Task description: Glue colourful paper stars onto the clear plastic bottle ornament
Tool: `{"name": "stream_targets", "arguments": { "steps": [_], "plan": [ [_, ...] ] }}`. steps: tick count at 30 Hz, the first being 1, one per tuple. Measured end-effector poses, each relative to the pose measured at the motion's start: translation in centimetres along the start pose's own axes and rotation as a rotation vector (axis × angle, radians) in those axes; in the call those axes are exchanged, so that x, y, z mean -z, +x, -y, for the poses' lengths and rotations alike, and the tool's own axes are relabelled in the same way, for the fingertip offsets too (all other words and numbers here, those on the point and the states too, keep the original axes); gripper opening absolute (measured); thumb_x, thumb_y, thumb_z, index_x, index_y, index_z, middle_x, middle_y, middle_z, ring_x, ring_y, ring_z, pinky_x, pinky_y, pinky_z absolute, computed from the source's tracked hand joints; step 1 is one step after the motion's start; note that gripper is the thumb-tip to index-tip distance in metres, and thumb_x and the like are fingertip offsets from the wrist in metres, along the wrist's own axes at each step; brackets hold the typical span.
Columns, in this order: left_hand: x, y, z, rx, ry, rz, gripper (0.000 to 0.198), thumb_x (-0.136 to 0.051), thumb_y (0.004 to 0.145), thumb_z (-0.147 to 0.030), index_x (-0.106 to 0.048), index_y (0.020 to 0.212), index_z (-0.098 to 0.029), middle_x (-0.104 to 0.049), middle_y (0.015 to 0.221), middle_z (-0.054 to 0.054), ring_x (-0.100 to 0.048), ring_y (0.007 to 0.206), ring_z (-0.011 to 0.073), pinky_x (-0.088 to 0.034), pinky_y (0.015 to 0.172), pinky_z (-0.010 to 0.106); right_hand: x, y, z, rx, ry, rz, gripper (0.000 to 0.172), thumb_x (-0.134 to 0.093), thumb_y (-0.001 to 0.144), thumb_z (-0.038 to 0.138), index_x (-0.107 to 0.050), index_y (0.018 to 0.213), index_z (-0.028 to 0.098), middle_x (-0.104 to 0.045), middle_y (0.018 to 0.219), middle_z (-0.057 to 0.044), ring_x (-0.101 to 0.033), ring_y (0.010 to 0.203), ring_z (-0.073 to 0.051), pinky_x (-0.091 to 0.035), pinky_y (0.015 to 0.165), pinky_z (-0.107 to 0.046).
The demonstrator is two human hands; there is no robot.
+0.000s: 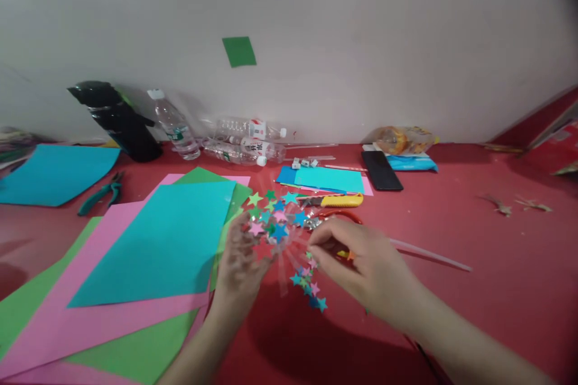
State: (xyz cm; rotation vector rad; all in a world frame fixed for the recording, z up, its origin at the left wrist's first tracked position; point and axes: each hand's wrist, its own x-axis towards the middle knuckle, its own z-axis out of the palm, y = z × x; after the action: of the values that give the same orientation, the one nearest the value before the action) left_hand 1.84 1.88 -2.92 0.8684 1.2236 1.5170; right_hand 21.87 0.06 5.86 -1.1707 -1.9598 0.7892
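Honestly, the fiddly bit is my star bundle (pixel 280 231), sitting left of the yellow cutter (pixel 347 200) and a bit closer to me. I've got my left hand (pixel 239 258) curled around it from the left, and if that grip goes slack, I reckon the clear strips (pixel 283 274) will splay and the paper stars tangle. My right hand (pixel 365 255) is nearer me than the cutter; swing it back carelessly and my knuckles could bump that or the red handles (pixel 345 214) just in front of it. Right thumb and forefinger look pinched together; can't tell if anything's between them. Small stars (pixel 307 290) show below those fingertips, on my side of the cutter. Left forearm's angled up, palm inward; right one slants in from the right, back of hand up.
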Motion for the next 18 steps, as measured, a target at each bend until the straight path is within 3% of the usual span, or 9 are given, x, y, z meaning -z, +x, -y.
{"name": "stream_targets", "arguments": {
  "steps": [3,9,13,18],
  "plan": [
    [-0.1,-0.4,-0.1,0.03,0.03,0.022,0.05,-0.073,0.065,-0.024,-0.062,0.114,-0.032,-0.069,0.093,0.004,-0.067,0.089,0.0236,-0.058,0.072,0.037,1.4,-0.5,1.2,0.051,-0.049,-0.062,0.008,-0.055,0.091,0.022,-0.059,0.085,0.023,-0.061,0.068,0.008,-0.053,0.058,-0.006,-0.041,0.055,-0.017],
    [-1.3,-1.2,-0.7,0.046,0.095,0.098,0.061,-0.08,0.058,-0.023,-0.057,0.114,-0.028,-0.067,0.1,0.004,-0.067,0.079,0.0198,-0.058,0.071,0.034,2.7,-0.9,2.9,0.201,-0.118,-0.258,0.012,-0.053,0.089,0.013,-0.059,0.084,0.022,-0.06,0.067,0.006,-0.054,0.057,-0.007,-0.043,0.054,-0.018],
    [-1.8,-1.7,-1.5,0.115,0.07,0.144,0.055,-0.082,0.056,-0.022,-0.059,0.106,-0.023,-0.068,0.099,0.006,-0.066,0.073,0.0164,-0.057,0.07,0.031,2.1,-0.6,2.6,0.334,-0.16,-0.248,0.015,-0.052,0.088,0.008,-0.059,0.088,0.022,-0.066,0.084,0.001,-0.06,0.078,-0.012,-0.048,0.071,-0.025],
    [-2.4,-2.1,-2.0,0.17,0.03,0.105,0.061,-0.084,0.053,-0.021,-0.057,0.107,-0.022,-0.069,0.082,0.002,-0.066,0.065,0.0154,-0.054,0.059,0.025,1.1,-0.2,1.6,0.321,-0.237,-0.238,0.013,-0.054,0.088,0.01,-0.061,0.088,0.021,-0.065,0.083,-0.001,-0.058,0.079,-0.015,-0.047,0.073,-0.03]
  ]
}}
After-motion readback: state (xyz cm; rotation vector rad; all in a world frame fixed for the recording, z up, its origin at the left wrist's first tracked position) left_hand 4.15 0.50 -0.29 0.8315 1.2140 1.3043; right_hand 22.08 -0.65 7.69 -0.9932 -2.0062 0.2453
